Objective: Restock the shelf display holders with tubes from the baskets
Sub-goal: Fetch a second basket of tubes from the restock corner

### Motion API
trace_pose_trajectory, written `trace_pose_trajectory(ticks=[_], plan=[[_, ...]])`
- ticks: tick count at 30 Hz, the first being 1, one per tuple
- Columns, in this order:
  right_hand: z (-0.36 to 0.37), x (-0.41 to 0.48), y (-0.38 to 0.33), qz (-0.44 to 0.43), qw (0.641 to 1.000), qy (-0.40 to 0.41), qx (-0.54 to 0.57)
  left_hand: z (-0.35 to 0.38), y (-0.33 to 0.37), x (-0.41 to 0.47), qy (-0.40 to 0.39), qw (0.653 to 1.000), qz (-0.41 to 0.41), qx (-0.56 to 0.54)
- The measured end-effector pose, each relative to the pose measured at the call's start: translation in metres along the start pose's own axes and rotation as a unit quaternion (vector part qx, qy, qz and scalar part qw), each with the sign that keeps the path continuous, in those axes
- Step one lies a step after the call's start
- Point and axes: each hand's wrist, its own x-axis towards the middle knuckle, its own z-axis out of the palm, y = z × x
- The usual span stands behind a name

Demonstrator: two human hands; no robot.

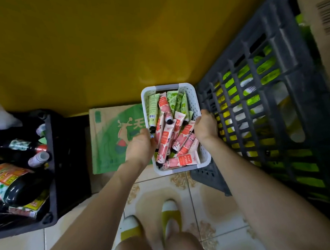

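A black crate (pixel 53 170) of bottles is cut off at the left edge. Over a cardboard box (pixel 107 140), the left grip (pixel 140 145), arm stretched forward, clasps the left rim of the one white basket (pixel 182 169). The right grip (pixel 206 128) clasps its right rim. Both sets of fingertips are hidden. Inside lie about four green tubes (pixel 153 108) and a pile of pink tubes (pixel 164 142), too overlapped to count. A grey crate (pixel 274 98) stands to the right.

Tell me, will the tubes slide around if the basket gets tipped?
Probably. The tubes lie loose and crisscrossed in the basket, so they would likely slide and tumble. The basket seems stiff and fairly light: the left hand and right hand grip only its rims.
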Motion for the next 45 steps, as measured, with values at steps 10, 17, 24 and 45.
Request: trace_pose_trajectory(ticks=[10,17,24,45], plan=[[-0.014,-0.024,-0.018,-0.004,0.998,0.027,0.056,-0.028,-0.014,-0.031,0.041,0.998,0.004,-0.053],[-0.073,-0.091,-0.062,-0.107,0.991,0.009,0.081,-0.109,-0.008,-0.118,0.069,0.996,-0.031,-0.042],[-0.167,-0.168,-0.119,-0.234,0.965,-0.007,0.12,-0.216,0.023,-0.227,0.123,0.989,-0.062,-0.046],[-0.366,-0.342,-0.286,-0.54,0.822,-0.134,0.121,-0.37,0.113,-0.478,0.363,0.89,-0.268,-0.06]])
